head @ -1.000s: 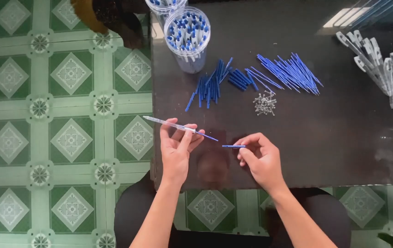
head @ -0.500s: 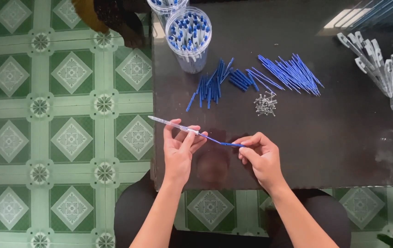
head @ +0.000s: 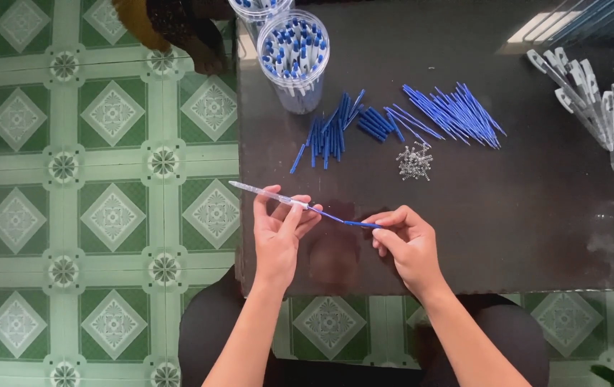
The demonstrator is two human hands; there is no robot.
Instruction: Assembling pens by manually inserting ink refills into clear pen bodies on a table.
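Head camera looks straight down on 2 bare hands over the near part of a dark table [head: 536,236]. Left hand [head: 278,229] pinches a clear pen barrel [head: 260,192] between thumb and fingertips; the barrel slants up and away from those fingers, its free end past the table's left edge and over the green tiled floor [head: 70,215]. Right hand [head: 407,240] grips the end of a thin blue refill [head: 332,215], fingers curled tight round it, and the refill runs straight across to the barrel's mouth at the left fingertips. Beyond the fingers lie a small heap of springs [head: 414,161] and 2 loose piles of blue refills [head: 450,115]. Bare tabletop stretches out to the right of the right hand. The table's near edge sits just under both wrists.
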